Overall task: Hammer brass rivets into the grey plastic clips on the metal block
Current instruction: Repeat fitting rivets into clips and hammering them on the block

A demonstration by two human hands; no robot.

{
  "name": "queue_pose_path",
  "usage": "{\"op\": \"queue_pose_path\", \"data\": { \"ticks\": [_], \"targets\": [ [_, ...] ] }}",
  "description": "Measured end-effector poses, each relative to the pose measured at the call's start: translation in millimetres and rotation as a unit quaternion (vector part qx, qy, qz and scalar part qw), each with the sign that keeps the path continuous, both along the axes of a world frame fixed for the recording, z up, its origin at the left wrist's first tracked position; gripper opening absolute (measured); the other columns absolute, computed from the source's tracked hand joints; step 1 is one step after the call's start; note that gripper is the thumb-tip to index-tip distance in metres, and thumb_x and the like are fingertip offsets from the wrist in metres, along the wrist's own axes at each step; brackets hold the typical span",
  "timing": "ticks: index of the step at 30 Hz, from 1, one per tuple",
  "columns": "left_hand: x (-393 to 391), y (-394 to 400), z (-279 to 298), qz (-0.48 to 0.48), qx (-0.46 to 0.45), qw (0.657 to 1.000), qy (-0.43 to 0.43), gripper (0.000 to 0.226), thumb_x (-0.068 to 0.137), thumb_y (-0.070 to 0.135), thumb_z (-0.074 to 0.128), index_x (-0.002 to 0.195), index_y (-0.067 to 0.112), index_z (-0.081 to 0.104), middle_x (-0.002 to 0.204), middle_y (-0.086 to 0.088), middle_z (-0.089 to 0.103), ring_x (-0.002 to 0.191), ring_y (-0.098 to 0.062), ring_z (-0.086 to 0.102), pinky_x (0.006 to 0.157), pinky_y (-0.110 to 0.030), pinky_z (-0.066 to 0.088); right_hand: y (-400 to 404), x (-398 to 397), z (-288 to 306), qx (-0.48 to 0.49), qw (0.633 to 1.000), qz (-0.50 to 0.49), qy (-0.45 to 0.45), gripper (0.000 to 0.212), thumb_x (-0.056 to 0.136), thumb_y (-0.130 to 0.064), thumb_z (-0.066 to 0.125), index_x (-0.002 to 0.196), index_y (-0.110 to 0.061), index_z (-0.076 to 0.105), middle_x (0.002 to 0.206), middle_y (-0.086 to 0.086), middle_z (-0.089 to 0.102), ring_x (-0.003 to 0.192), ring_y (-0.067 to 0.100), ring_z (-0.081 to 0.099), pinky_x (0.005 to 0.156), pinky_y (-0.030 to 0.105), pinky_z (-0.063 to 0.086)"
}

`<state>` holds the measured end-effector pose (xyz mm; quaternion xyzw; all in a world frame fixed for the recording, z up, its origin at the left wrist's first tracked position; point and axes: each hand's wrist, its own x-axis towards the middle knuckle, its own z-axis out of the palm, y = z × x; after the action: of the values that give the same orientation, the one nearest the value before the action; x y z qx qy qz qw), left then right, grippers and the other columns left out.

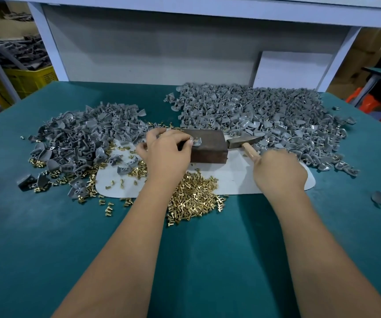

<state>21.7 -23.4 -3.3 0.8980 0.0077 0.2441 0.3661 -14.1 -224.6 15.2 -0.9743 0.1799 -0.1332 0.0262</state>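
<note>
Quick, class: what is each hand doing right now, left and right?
Left hand: pinching a grey clip on the metal block.
Right hand: gripping the hammer by its wooden handle.

from my seat i see only two bare forearms running up from the bottom edge to the left hand [166, 152] and the right hand [279, 173]. no sleeve shows on either arm, and i can make out no glove, ring, watch or band. the nails on the left fingers [190, 141] look short and plain. the arms are slim, wrists narrow.
</note>
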Motion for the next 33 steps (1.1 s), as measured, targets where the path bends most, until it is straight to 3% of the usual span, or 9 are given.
{"op": "queue_pose_path", "data": {
  "ticks": [3, 6, 12, 17, 19, 21, 24, 29, 33],
  "targets": [
    [-0.7, 0.0, -0.2, -0.002, -0.006, 1.000, -0.004, 0.013, 0.093, 0.038, 0.062, 0.097, 0.036, 0.075, 0.114, 0.022, 0.067, 0.127, -0.016, 0.033, 0.101, -0.045, 0.016, 8.6, 4.5, -0.2, 0.015, 1.000, 0.016, -0.001, 0.037, 0.099, -0.035, 0.042, 0.105, -0.005, 0.063, 0.105, 0.017, 0.062, 0.098, 0.034, 0.057, 0.066, 0.032, 0.035],
    [-1.3, -0.4, -0.2, -0.001, -0.008, 1.000, -0.007, 0.013, 0.093, 0.037, 0.062, 0.097, 0.036, 0.075, 0.114, 0.021, 0.067, 0.127, -0.015, 0.034, 0.102, -0.045, 0.017, 11.5, 7.1, 0.0, 0.037, 0.999, 0.032, 0.001, 0.030, 0.096, -0.031, 0.052, 0.103, -0.003, 0.059, 0.099, 0.016, 0.061, 0.088, 0.032, 0.056, 0.064, 0.031, 0.036],
    [-2.6, -0.5, -0.3, 0.006, -0.012, 1.000, -0.009, 0.013, 0.093, 0.039, 0.063, 0.095, 0.036, 0.076, 0.110, 0.023, 0.068, 0.127, -0.014, 0.034, 0.101, -0.044, 0.016, 7.6, 4.3, 19.0, 0.155, 0.983, 0.054, -0.085, 0.021, 0.098, -0.025, 0.048, 0.097, -0.009, 0.034, 0.064, -0.002, 0.040, 0.059, 0.024, 0.042, 0.047, 0.031, 0.022],
    [-2.0, -0.6, 0.3, 0.007, -0.028, 1.000, -0.003, 0.013, 0.092, 0.039, 0.064, 0.095, 0.038, 0.077, 0.107, 0.025, 0.068, 0.124, -0.010, 0.033, 0.100, -0.043, 0.017, 20.3, -2.5, 41.5, 0.221, 0.954, 0.144, -0.145, 0.010, 0.098, -0.031, 0.045, 0.098, -0.024, 0.051, 0.081, -0.005, 0.059, 0.066, 0.015, 0.052, 0.052, 0.032, 0.035],
    [-2.2, -0.9, 1.2, 0.008, -0.027, 1.000, -0.004, 0.013, 0.093, 0.039, 0.064, 0.095, 0.037, 0.077, 0.106, 0.025, 0.069, 0.123, -0.010, 0.034, 0.099, -0.043, 0.017, 31.0, -3.8, 48.1, 0.213, 0.953, 0.176, -0.126, 0.021, 0.097, -0.030, 0.047, 0.116, -0.031, 0.055, 0.105, -0.004, 0.067, 0.081, 0.019, 0.060, 0.064, 0.034, 0.047],
    [-2.9, -1.6, 1.7, 0.014, -0.015, 1.000, -0.005, 0.015, 0.093, 0.040, 0.063, 0.097, 0.037, 0.077, 0.108, 0.024, 0.069, 0.124, -0.011, 0.035, 0.098, -0.042, 0.016, 41.7, -3.8, 49.9, 0.188, 0.960, 0.177, -0.107, 0.041, 0.097, -0.031, 0.048, 0.136, -0.045, 0.043, 0.123, -0.005, 0.064, 0.098, 0.026, 0.062, 0.073, 0.037, 0.048],
    [-3.1, -1.6, 2.2, 0.022, 0.009, 1.000, -0.005, 0.017, 0.093, 0.041, 0.061, 0.102, 0.037, 0.076, 0.112, 0.023, 0.069, 0.125, -0.012, 0.035, 0.098, -0.042, 0.017, 54.8, -3.4, 44.6, 0.154, 0.964, 0.188, -0.112, 0.049, 0.099, -0.030, 0.045, 0.141, -0.050, 0.032, 0.117, 0.001, 0.067, 0.098, 0.030, 0.062, 0.072, 0.038, 0.049],
    [-3.4, -2.4, 2.1, 0.015, 0.012, 1.000, -0.005, 0.018, 0.095, 0.037, 0.059, 0.100, 0.037, 0.076, 0.111, 0.023, 0.069, 0.127, -0.012, 0.038, 0.104, -0.049, 0.021, 50.5, -8.4, 38.8, 0.126, 0.969, 0.204, -0.057, 0.049, 0.095, -0.029, 0.049, 0.136, -0.053, 0.038, 0.114, -0.004, 0.067, 0.097, 0.025, 0.061, 0.073, 0.035, 0.049],
    [-3.4, -4.3, 1.0, 0.041, 0.016, 0.999, -0.017, 0.016, 0.093, 0.039, 0.061, 0.097, 0.037, 0.076, 0.106, 0.023, 0.070, 0.125, -0.011, 0.038, 0.099, -0.043, 0.019, 45.3, -7.6, 44.8, 0.144, 0.964, 0.196, -0.107, 0.048, 0.095, -0.029, 0.047, 0.136, -0.053, 0.040, 0.115, -0.005, 0.067, 0.097, 0.026, 0.062, 0.068, 0.032, 0.041]
  ]
}}
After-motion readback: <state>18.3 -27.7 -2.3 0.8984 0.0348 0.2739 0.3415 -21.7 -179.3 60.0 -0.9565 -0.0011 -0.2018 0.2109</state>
